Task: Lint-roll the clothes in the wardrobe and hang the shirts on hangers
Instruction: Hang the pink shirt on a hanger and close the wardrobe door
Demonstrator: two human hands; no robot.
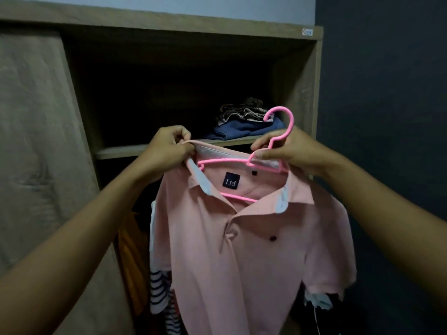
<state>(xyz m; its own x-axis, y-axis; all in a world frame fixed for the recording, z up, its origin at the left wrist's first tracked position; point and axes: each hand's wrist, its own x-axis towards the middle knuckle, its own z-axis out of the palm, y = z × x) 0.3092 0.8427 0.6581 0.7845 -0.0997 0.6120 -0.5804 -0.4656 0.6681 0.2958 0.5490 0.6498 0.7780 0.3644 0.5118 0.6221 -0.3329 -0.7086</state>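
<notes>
A pale pink polo shirt point(251, 257) with a dark "Ltd" neck label hangs in front of me, held up before the open wardrobe point(183, 27). A bright pink plastic hanger point(278, 139) sits partly inside its collar, hook up. My left hand point(167, 151) pinches the left side of the collar. My right hand point(290, 148) grips the hanger just below the hook, at the shirt's right shoulder. The hanger's right arm is hidden under the cloth and my hand.
A wooden shelf point(121, 151) behind the shirt carries folded clothes point(244, 122), blue with patterned pieces on top. Below it hang an orange garment point(133, 257) and a striped one point(159, 291). A closed wardrobe door point(36, 141) is at left, a dark wall point(387, 93) at right.
</notes>
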